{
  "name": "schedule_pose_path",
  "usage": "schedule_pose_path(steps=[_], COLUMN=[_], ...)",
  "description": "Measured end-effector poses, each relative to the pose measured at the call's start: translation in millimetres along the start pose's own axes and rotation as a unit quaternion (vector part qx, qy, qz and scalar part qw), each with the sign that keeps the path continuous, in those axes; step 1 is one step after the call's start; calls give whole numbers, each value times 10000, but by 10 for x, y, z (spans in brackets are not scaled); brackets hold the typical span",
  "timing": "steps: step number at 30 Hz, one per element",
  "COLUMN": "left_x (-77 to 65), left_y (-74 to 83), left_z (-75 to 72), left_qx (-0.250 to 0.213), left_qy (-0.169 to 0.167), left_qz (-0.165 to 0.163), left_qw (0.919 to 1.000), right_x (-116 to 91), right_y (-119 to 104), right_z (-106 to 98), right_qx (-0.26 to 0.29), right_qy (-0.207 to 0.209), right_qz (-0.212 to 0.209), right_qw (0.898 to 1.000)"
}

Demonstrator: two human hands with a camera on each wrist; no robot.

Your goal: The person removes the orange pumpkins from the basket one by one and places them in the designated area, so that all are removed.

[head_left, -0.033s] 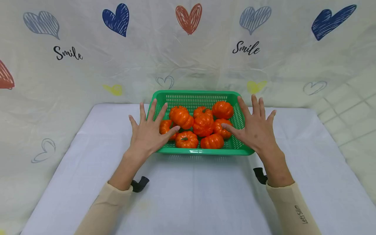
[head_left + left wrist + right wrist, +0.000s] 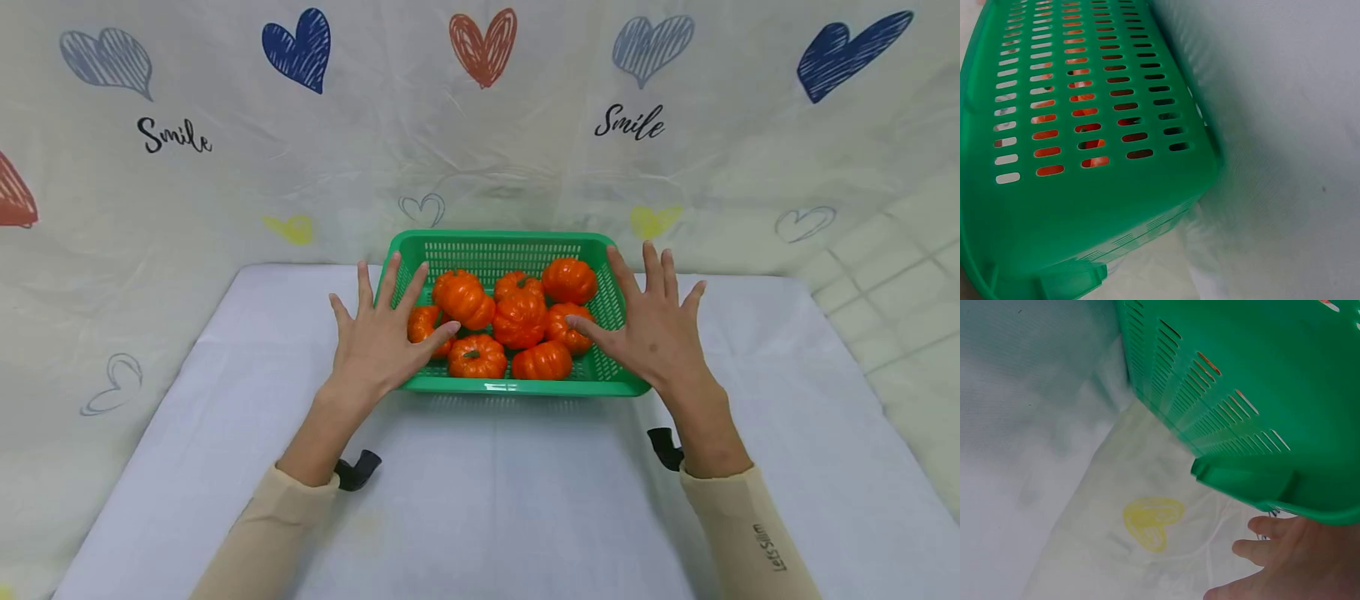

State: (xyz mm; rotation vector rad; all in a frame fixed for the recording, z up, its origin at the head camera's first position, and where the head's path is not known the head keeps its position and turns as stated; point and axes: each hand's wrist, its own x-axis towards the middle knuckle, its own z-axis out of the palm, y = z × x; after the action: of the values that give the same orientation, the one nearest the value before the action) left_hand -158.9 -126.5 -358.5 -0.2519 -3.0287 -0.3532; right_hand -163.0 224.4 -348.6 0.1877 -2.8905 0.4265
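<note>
A green slotted plastic basket (image 2: 517, 387) stands at the far side of the table, holding several small orange pumpkins (image 2: 519, 319). Over its left end my left hand (image 2: 375, 346) is spread, fingers straight and thumb stretched inward across a pumpkin in the head view. My right hand (image 2: 663, 337) is spread the same way at the right end. Neither hand grips anything. The left wrist view is filled by the basket's slotted wall (image 2: 1085, 206), with orange showing through the slots. Beside the basket's rim (image 2: 1335, 515), the right wrist view shows fingers (image 2: 1254, 551) of the right hand.
A white cloth (image 2: 487, 500) covers the table. Behind it hangs a pale sheet (image 2: 525, 150) printed with hearts and the word Smile, close to the basket's back. Black wrist mounts (image 2: 358, 471) jut from under both sleeves.
</note>
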Motion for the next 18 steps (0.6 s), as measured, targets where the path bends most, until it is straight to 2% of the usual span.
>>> schedule_pose_path(steps=[9,13,18], left_x=[-2,-21,-77], left_y=[1,-9,-41], left_z=[-49,-59,-61], left_qx=[-36,-244,-682], left_qy=[35,37,82], left_qz=[71,84,10], left_qw=[10000,9997,9976], right_x=[39,77,89], right_y=[-47,-97,-165], right_z=[-15,-6,8], right_qx=[110,317,874], right_qy=[222,399,470], right_qz=[-120,-277,-469], right_qw=[9996,9983,9940])
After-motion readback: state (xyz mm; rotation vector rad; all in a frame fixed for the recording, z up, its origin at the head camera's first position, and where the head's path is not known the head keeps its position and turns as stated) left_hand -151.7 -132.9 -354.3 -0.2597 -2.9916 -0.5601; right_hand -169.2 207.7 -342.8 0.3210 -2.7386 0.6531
